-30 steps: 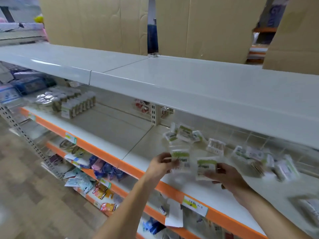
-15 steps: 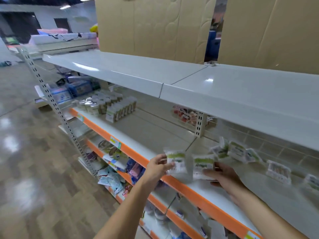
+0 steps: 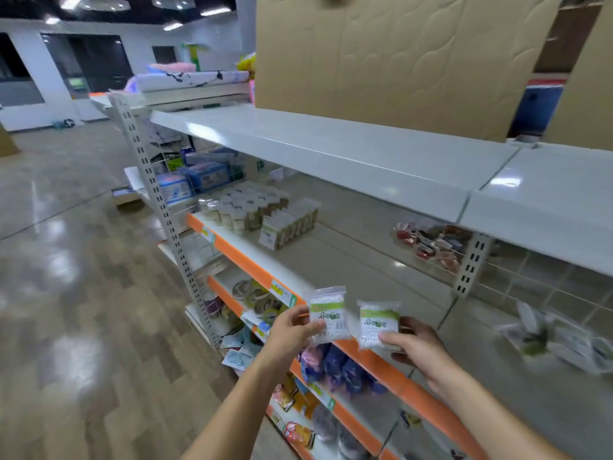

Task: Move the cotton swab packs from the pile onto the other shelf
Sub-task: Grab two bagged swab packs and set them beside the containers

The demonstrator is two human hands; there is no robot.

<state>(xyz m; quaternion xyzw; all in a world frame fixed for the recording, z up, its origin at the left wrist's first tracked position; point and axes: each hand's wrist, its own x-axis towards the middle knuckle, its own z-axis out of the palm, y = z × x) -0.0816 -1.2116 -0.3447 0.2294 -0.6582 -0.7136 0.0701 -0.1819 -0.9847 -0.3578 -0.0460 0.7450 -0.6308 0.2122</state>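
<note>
A white metal shelf with an orange front edge (image 3: 348, 260) is carrying a cluster of small clear lidded jars (image 3: 245, 207) at its left end, with a row of slim clear boxes (image 3: 292, 224) sitting just beside them. A blurred pile of clear cotton swab packs (image 3: 557, 336) is lying on the adjoining section, well apart to the right.

Small jars (image 3: 243, 207) and boxes (image 3: 288, 224) stand beneath cardboard sheets (image 3: 398, 58).

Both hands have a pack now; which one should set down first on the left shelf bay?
Probably the left hand: its pack is nearer that bay, beside the boxes. The right hand and its pack sit nearer the pile.
</note>
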